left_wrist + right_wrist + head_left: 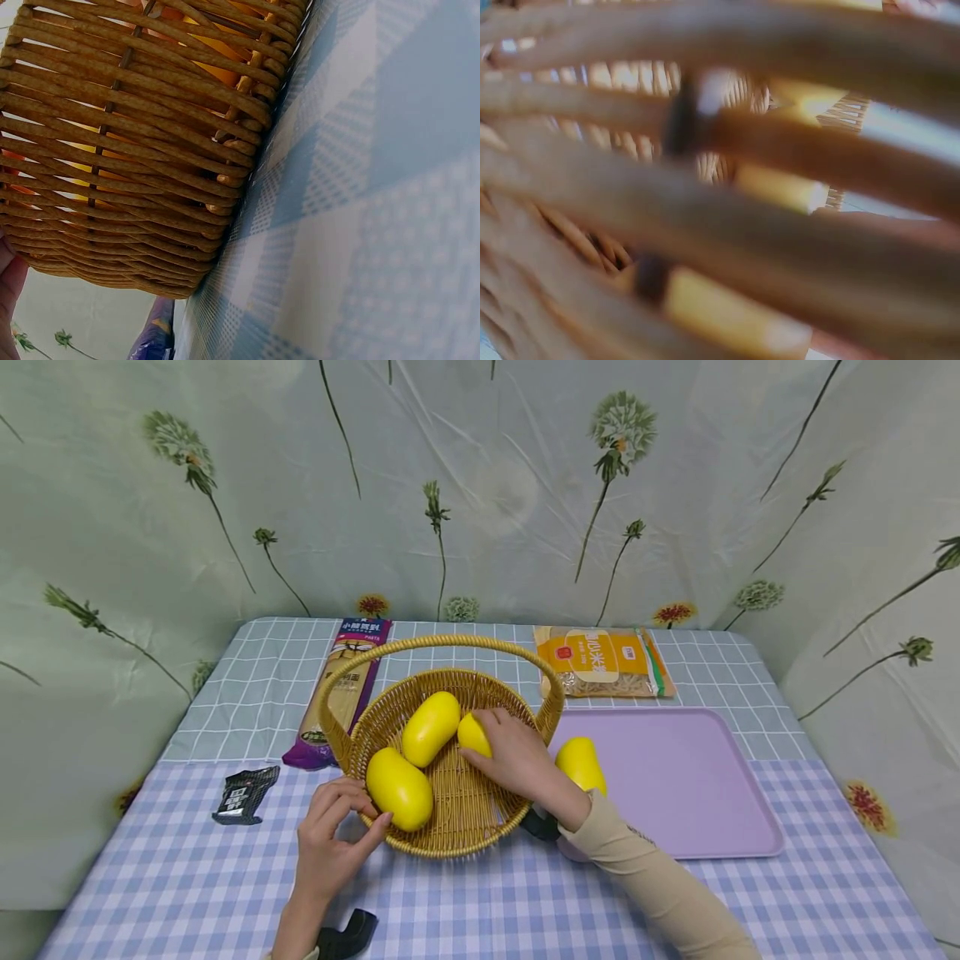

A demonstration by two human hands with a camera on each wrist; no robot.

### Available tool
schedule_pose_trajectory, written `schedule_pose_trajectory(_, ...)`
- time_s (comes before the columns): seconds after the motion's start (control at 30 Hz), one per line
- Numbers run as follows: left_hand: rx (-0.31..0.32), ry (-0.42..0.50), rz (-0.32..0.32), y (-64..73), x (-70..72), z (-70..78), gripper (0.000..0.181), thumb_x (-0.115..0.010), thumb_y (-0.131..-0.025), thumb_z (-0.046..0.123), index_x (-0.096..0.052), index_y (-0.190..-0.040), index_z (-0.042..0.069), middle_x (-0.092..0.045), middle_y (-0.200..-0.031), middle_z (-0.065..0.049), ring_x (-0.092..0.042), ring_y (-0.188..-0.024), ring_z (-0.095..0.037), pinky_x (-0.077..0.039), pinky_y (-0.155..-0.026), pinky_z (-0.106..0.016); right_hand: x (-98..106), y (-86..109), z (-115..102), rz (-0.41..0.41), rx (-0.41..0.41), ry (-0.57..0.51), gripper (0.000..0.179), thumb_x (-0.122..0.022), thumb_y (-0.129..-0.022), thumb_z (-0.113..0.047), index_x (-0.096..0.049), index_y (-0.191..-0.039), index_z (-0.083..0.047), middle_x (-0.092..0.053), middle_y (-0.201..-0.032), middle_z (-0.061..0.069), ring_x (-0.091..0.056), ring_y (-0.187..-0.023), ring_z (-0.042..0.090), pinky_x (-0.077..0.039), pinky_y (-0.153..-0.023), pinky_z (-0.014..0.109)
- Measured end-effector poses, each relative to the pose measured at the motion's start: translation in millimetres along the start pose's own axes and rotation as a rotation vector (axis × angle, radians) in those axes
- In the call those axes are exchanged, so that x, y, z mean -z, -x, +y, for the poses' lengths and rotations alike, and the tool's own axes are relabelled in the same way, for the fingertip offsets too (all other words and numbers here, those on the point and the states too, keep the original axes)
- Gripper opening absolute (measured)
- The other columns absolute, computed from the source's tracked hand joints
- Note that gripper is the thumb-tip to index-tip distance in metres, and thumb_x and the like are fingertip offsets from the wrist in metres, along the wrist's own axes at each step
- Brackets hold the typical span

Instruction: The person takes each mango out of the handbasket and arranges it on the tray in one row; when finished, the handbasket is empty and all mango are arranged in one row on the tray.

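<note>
- With right hand [512, 757], gripping yellow fruit [472, 737] inside wicker basket [453, 851]; with left hand [330, 833], pinching its rim.
- Might bump neighbouring fruits [431, 728] (two, loose) if dropped.
- Could tip basket by overpressing.

Basket [456, 797] looks woven wicker, ridged w/ slight sheen; yellow ovals [400, 789] look smooth, v. glossy; tray [675, 777] looks matt plastic.
</note>
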State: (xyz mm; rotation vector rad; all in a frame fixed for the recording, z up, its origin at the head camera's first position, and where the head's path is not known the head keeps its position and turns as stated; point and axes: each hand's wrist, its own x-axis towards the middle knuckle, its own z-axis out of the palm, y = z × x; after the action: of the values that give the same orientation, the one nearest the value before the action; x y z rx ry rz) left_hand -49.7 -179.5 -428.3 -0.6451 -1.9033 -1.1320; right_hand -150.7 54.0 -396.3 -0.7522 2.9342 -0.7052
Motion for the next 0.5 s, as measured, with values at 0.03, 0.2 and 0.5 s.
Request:
schedule_pose_trajectory(0.03, 0.0, -0.001, 0.0, 0.1, 0.0, 0.0, 0.034, -0.069, -0.087, 0.028, -0.056, -0.068, 0.003, -0.056, -0.076, -0.012, -0.052, -0.082, -0.031, -0.041, -0.09, -0.027, -0.1, 0.6, 0.3, -0.005, 0.002, 0.002, 0.057, -0.065, -0.089, -0.038, -0.049, -0.134, -0.006, -0.053, -0.126, 0.016, -0.056, -0.106, 0.031, -0.048, -0.084, 0.046)
schedule_pose_trajectory(0.2, 0.009, -0.001, -0.003, 0.6, 0.2, 0.1, 0.034, -0.068, -0.087, 0.028, -0.056, -0.068, 0.003, -0.056, -0.076, -0.013, -0.051, -0.082, -0.032, -0.04, -0.091, -0.027, -1.2, 1.9, 1.4, -0.023, 0.016, 0.01, 0.059, -0.068, -0.088, -0.035, -0.047, -0.136, -0.008, -0.056, -0.125, 0.016, -0.058, -0.103, 0.031, -0.049, -0.081, 0.046)
schedule_pose_trajectory(0.5, 0.013, -0.001, -0.006, -1.0, 0.2, 1.5, 0.034, -0.068, -0.087, 0.028, -0.056, -0.068, 0.003, -0.056, -0.076, -0.012, -0.051, -0.081, -0.032, -0.04, -0.09, -0.026, -0.9, 2.6, -1.3, -0.036, -0.003, 0.093, 0.067, -0.069, -0.084, -0.044, -0.045, -0.137, -0.01, -0.06, -0.116, 0.015, -0.062, -0.086, 0.03, -0.05, -0.066, 0.044)
